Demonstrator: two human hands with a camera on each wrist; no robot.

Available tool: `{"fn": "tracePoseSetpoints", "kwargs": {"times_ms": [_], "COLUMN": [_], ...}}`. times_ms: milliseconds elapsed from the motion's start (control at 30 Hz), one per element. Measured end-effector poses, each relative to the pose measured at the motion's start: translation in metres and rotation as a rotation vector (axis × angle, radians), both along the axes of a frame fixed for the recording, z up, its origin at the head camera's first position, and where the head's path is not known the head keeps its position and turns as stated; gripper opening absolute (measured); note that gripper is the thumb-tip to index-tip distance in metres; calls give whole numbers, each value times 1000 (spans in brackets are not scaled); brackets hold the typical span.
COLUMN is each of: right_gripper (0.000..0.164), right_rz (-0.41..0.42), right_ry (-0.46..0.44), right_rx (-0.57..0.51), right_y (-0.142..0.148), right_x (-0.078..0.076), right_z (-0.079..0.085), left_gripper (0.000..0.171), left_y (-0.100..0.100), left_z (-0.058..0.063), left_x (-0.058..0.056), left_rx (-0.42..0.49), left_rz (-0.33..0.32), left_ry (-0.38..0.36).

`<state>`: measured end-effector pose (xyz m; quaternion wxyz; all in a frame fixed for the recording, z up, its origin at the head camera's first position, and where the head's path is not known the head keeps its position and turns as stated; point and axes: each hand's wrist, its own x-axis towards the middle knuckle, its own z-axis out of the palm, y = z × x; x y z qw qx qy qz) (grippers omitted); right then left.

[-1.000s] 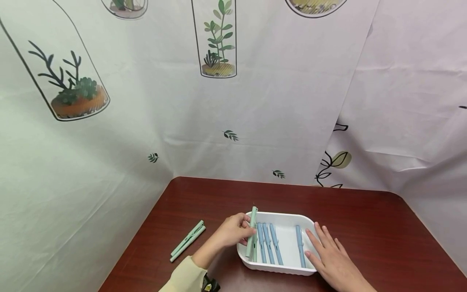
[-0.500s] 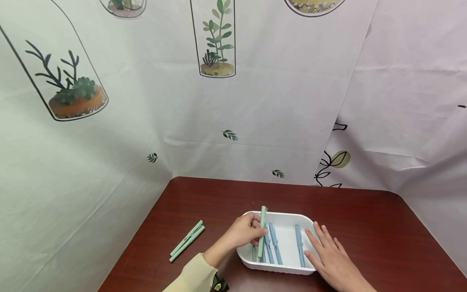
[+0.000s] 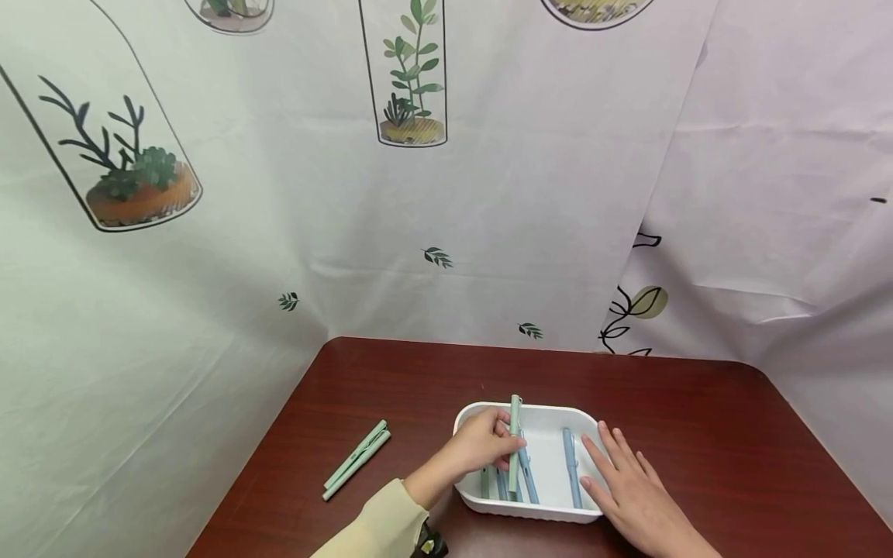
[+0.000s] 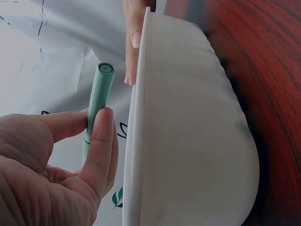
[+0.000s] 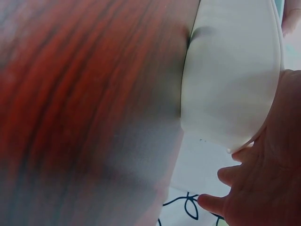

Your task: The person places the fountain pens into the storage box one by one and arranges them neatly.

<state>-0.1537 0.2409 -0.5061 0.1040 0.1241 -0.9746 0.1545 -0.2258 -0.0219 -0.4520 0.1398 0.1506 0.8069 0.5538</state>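
Note:
My left hand [image 3: 483, 443] pinches a light green pen [image 3: 515, 453] between thumb and fingers, above the white tray [image 3: 488, 508]. In the left wrist view the same green pen [image 4: 99, 89] is held over the level of the tray's rim, its round end facing the camera. My right hand [image 3: 631, 488] rests at the tray's right rim with fingers straight and spread. Inside the tray lie a blue pen [image 3: 570, 469] on the right and another blue pen [image 3: 528, 477] beside the held one. Further left, a green pen [image 3: 484, 482] and more blue are partly hidden by my left hand.
Two green pens [image 3: 357, 460] lie side by side on the dark red-brown table [image 3: 418, 380], left of the tray. A white cloth [image 3: 558, 194] printed with plants hangs behind the table and along its sides.
My left hand has carried the green pen rightward over the tray, from above its left edge past the left-hand blue pens. My right hand stays at the right rim.

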Motion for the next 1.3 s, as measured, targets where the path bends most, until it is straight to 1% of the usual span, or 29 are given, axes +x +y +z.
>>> {"fn": "tracePoseSetpoints", "kwargs": {"times_ms": [133, 233, 367, 500, 667, 867, 967, 1133, 1300], "right_gripper": [63, 62, 62, 63, 63, 63, 63, 62, 61], "right_rz": [-3, 0, 3, 3, 6, 1, 0, 3, 12], "right_ry": [-18, -18, -26, -35, -11, -20, -18, -6, 21], "right_rx": [4, -1, -3, -4, -5, 4, 17, 24, 28], "right_y": [0, 0, -1, 0, 0, -1, -1, -1, -1], "right_x": [-1, 0, 0, -1, 0, 0, -1, 0, 0], "right_z": [2, 3, 5, 3, 1, 1, 1, 2, 1], "left_gripper": [33, 32, 30, 29, 27, 27, 27, 28, 28], "left_y": [5, 9, 15, 22, 29, 36, 39, 45, 50], "left_z": [0, 0, -1, -3, -7, -13, -14, -15, -18], "left_x": [0, 0, 1, 1, 1, 2, 3, 4, 3], "left_rx": [-30, -47, -44, -48, -38, -48, -51, -80, -110], "left_rz": [-2, -17, -32, -31, -26, -22, -18, -14, -14], "left_ry": [2, 7, -2, -12, -40, -63, -68, -78, -99]}}
